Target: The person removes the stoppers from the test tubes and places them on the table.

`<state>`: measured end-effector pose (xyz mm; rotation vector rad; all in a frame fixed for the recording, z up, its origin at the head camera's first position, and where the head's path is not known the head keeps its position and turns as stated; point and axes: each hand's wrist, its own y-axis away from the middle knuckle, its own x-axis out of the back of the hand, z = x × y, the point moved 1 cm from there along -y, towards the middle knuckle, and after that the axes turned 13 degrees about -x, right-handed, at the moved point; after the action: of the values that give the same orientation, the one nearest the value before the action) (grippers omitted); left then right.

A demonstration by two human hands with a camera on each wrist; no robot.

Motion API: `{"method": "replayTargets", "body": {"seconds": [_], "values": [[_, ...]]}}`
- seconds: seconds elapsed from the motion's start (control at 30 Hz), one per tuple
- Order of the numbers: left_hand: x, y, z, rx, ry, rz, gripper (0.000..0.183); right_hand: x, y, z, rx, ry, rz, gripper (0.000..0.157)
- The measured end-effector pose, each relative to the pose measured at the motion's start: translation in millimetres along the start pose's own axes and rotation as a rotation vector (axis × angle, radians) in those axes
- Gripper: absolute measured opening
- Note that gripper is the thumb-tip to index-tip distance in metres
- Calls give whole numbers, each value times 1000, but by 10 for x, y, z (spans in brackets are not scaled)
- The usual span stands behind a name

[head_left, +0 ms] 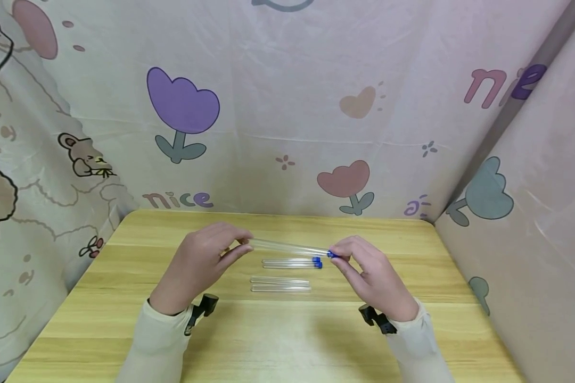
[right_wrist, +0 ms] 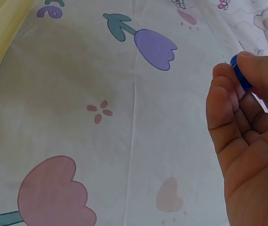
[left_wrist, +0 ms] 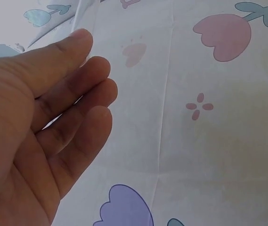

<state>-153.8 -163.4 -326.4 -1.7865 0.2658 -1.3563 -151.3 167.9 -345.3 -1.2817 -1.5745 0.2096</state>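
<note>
A clear test tube is held above the table, nearly level, between both hands. At its left end, my left hand pinches it between thumb and fingertips; in the left wrist view the tube itself is hidden. My right hand pinches the blue cap at the tube's right end. How far the cap sits on the tube is hidden by the fingers. Just below, two capped test tubes lie side by side, blue ends to the right. Nearer to me lie two uncapped test tubes.
The wood-grain table carries all the tubes. Behind it hangs a pale printed curtain, with more cloth along both sides. A small black camera mount is strapped to each wrist.
</note>
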Motion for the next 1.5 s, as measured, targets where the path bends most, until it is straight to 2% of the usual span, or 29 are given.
{"method": "replayTargets", "body": {"seconds": [0.13,0.37,0.6,0.9,1.07,1.2,1.47,1.5], "values": [[-8,-2,2,0,11,-9,20,-4,-1,16,5,-26,12,20],[-37,-4,4,-2,3,-10,23,-21,-21,26,36,-57,63,25],[-23,-9,12,1,18,-8,22,-20,-19,17,37,-3,96,26],[-19,8,-5,-11,34,4,22,-14,-22,13,103,-29,32,25],[-25,8,-7,-16,29,-6,21,-5,-19,6,83,-46,35,24],[-30,2,2,-16,15,-24,22,-9,-25,3,69,7,58,25],[-55,9,9,-16,9,-38,21,0,-7,-4,-24,52,58,31],[-56,9,9,-16,8,-37,20,2,-6,1,-26,50,55,26]]}}
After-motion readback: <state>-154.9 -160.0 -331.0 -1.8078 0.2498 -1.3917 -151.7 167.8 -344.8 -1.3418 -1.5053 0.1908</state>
